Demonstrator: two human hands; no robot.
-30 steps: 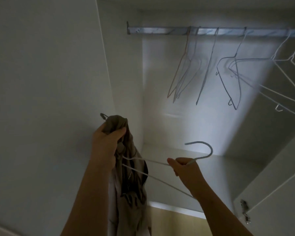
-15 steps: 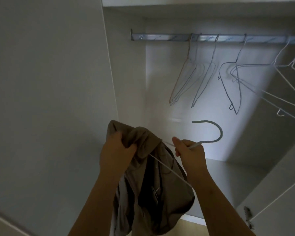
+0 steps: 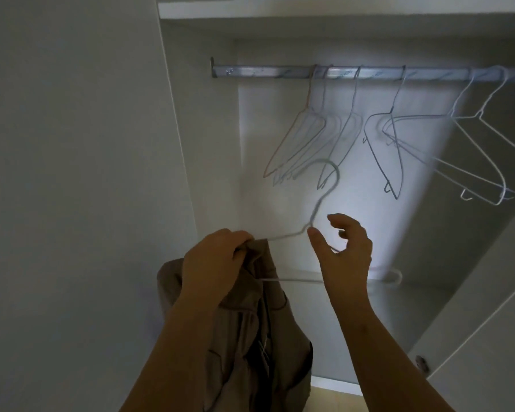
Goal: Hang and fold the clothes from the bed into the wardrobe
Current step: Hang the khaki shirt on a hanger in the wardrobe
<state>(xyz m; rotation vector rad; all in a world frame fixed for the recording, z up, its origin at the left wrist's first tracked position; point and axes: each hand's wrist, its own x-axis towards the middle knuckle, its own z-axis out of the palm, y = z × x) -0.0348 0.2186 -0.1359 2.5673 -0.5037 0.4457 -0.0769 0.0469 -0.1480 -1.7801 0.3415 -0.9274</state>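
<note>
With left hand [image 3: 214, 263] clutching garment [image 3: 250, 337] over hanger [image 3: 320, 202] and right hand [image 3: 347, 254] released, pinch the neck, seat both shoulders, then hook the rail [image 3: 265, 72].

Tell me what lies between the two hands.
In the head view, the white wire hanger spans the gap from the left hand, gripping the brown garment, to the right hand.

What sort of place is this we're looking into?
Most likely the inside of a home wardrobe. A silver metal hanging rail spans the white-panelled compartment, several empty thin wire hangers hang from it, and the left hand holds a beige fabric garment at a white wire hanger.
</note>
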